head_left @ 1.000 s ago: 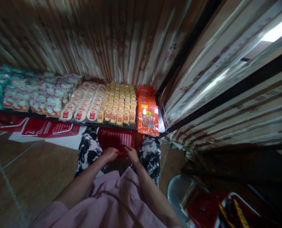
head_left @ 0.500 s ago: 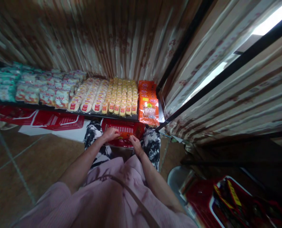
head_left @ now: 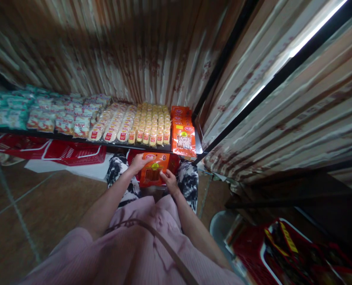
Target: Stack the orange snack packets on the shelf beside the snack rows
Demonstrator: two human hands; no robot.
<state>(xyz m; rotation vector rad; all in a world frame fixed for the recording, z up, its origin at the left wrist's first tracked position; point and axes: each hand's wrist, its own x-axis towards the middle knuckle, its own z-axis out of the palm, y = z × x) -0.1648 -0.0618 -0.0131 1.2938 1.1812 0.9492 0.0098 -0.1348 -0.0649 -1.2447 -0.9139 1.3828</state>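
Between my knees, with twelve o'clock straight ahead, an orange packet (head_left: 152,176) faces up at me, gripped by both hands. My left hand (head_left: 138,163) pinches it at its ten o'clock corner, thumb across the front; my right hand (head_left: 170,181) closes on its edge toward four o'clock, and the fingers behind are hidden from me. I judge it light and flat, the film soft and rather slippery, the brown contents behind the window a little firmer and perhaps easy to snap if I bend it. The flat margins look the best place to hold, with little pressure on the window. Under and behind it sits a red basket (head_left: 132,155); whether they touch I can't tell. Beyond that runs a dark shelf (head_left: 113,145): yellow-wrapped rolls (head_left: 152,126) at twelve, more orange packets (head_left: 183,136) at one, round wrapped cakes (head_left: 112,124) near eleven, white bags (head_left: 70,118) and teal bags (head_left: 11,111) toward ten. Pleated curtains (head_left: 128,47) close off the far side. Other red baskets (head_left: 75,152) lie low toward nine, a filled basket (head_left: 247,247) stands at four, and tiled floor (head_left: 59,202) spreads out at eight.
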